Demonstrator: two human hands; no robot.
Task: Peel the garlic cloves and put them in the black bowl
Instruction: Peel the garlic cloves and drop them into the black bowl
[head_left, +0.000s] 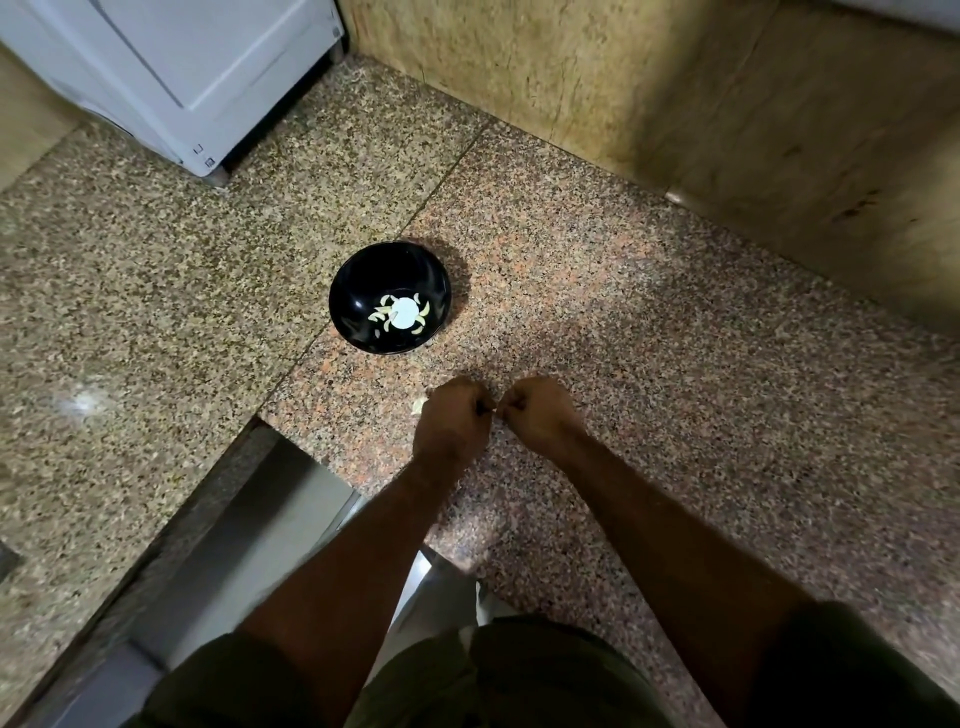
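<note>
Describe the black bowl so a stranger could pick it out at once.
On the speckled granite counter, look just beyond the two hands, left and right. The black bowl is the only glossy round dish there, holding pale peeled garlic cloves.

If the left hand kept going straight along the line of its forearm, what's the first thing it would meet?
Probably bare granite countertop: the left hand points up the frame, and the black bowl sits left of that line. Depth is unclear. A pale scrap lies by its knuckles.
</note>
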